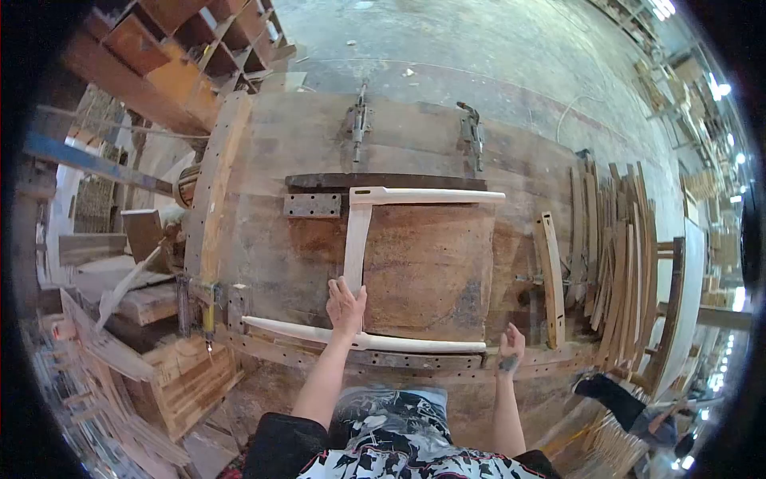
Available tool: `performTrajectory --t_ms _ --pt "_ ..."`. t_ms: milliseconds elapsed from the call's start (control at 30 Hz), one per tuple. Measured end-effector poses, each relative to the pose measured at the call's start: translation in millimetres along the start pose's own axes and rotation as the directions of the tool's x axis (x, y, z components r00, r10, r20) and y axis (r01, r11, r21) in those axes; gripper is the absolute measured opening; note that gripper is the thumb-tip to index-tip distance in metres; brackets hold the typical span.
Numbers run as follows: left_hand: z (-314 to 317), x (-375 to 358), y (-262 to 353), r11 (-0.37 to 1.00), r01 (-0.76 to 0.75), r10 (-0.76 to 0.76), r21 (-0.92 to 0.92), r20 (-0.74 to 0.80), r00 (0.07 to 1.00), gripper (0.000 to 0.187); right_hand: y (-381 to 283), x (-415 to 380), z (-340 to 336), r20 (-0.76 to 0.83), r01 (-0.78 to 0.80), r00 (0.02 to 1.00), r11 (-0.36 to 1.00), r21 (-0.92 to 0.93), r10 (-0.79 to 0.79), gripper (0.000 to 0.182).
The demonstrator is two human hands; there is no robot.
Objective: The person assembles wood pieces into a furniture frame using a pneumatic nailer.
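Note:
On the wooden workbench [271,263] lies a pale wooden frame made of a far rail [439,195], a crosspiece [357,247] and a near rail [431,346]. My left hand [346,307] rests on the near end of the crosspiece, its fingers spread and close to the near rail. Just right of the near rail's right end is my right hand [511,345], fingers apart and holding nothing. The joint between crosspiece and near rail is partly hidden by my left hand.
Two metal clamps [358,128] [473,136] sit beyond a dark bar [319,181] and a block with holes [313,206]. A slotted wooden piece [550,279] and several strips [622,263] lie right. A person's dark-clothed leg [618,399] shows lower right.

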State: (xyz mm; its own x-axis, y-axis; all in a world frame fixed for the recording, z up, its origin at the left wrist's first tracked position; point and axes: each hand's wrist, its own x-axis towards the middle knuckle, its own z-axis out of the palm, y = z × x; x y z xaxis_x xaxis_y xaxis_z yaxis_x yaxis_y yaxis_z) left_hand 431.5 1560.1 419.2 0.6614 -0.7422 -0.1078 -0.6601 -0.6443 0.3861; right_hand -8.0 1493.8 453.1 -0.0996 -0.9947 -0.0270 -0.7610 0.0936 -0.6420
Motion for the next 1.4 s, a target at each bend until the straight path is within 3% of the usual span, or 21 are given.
performTrajectory --t_ms 100,200,300,400,500,667,733,833,1000,1100,1200,1300,1400 --pt "-3.9 1.6 2.9 1.000 -0.015 0.015 -0.003 -0.017 1.000 0.059 -37.2 9.9 20.8 0.030 -0.016 0.999 1.000 0.007 0.015 0.036" --pt "-5.7 4.9 2.2 1.000 0.022 -0.021 -0.010 0.074 0.997 0.064 -39.9 29.6 53.3 0.048 -0.023 0.998 0.997 -0.069 0.026 0.037" --pt "-9.2 6.5 5.7 0.999 0.031 -0.030 -0.008 0.063 0.998 0.064 -31.0 55.2 90.7 0.197 -0.361 0.926 0.906 0.221 0.321 0.043" --pt "-8.5 12.2 10.5 0.999 -0.024 0.025 0.027 -0.038 0.999 0.065 -15.3 71.9 121.3 -0.004 -0.270 0.963 0.962 -0.035 0.270 0.051" --pt "3.9 21.0 5.4 1.000 -0.014 0.014 0.024 -0.020 1.000 0.066 -9.8 80.0 108.3 0.204 -0.400 0.904 0.912 0.090 0.376 0.056" --pt "-0.3 19.4 8.4 0.998 -0.026 0.026 0.050 0.005 1.000 0.064 -4.3 85.2 93.8 0.157 -0.297 0.948 0.947 0.121 0.277 0.043" --pt "4.2 19.3 6.6 0.996 -0.056 0.060 0.075 -0.051 0.997 0.057 5.2 94.8 84.7 0.113 -0.292 0.954 0.944 0.152 0.277 0.047" --pt "-10.0 24.6 18.8 0.996 0.080 -0.083 0.032 0.103 0.991 0.050 30.0 111.9 55.0 0.080 -0.330 0.943 0.940 0.085 0.324 0.046" --pt "-7.4 29.1 13.2 0.987 0.019 -0.023 0.160 0.019 1.000 0.046 57.4 112.1 27.2 0.050 -0.376 0.926 0.927 0.016 0.375 0.046" --pt "-7.7 30.5 6.2 0.980 0.022 -0.026 0.197 0.018 1.000 0.047 60.6 105.2 33.9 -0.031 -0.280 0.959 0.958 0.067 0.283 0.047" --pt "-5.8 31.3 5.7 0.979 0.040 -0.046 0.199 0.023 0.999 0.048 50.4 104.7 24.4 0.105 -0.366 0.928 0.928 0.070 0.358 0.050" --pt "-6.7 30.7 6.2 0.979 0.046 -0.056 0.196 0.045 0.997 0.048 49.9 100.0 23.0 0.069 -0.245 0.967 0.970 -0.006 0.245 0.052" --pt "-4.0 29.4 1.5 0.977 0.023 -0.031 0.210 0.036 0.999 0.049 52.4 99.8 28.1 0.116 -0.286 0.951 0.958 -0.010 0.285 0.054"
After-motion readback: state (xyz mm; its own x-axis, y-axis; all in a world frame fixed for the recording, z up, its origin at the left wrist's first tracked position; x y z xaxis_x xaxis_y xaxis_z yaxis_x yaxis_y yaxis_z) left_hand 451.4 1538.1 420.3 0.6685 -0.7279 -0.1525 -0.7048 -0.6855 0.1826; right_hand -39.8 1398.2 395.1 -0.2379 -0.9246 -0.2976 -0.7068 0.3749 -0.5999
